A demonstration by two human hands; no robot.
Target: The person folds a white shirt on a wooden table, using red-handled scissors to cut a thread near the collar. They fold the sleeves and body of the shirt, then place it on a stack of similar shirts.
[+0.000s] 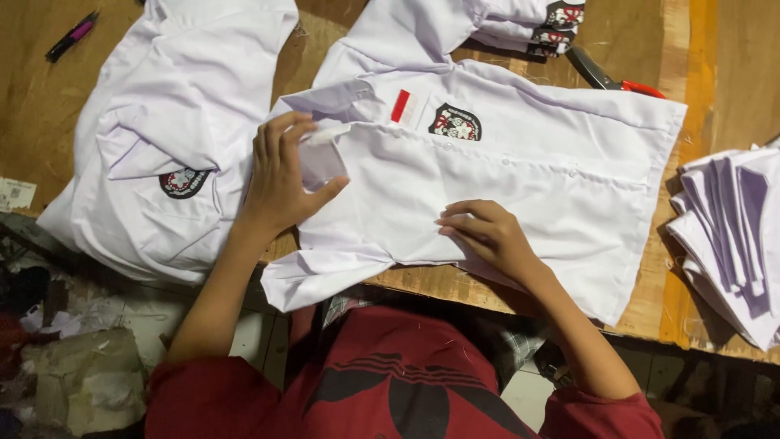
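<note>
A white shirt [520,179] with a black round badge and a small red-and-white patch lies flat on the wooden table [723,73] in front of me. My left hand [280,175] rests at its collar end, fingers curled around the collar fabric. My right hand [487,236] presses flat on the shirt's front, below the button line. Nothing else is in either hand.
A second white shirt with a badge [171,138] lies at the left, more folded shirts [487,24] at the top. Scissors with a red handle [609,80] lie at the back right. A stack of white cloth pieces [731,236] sits at the right edge. A pen [71,36] lies top left.
</note>
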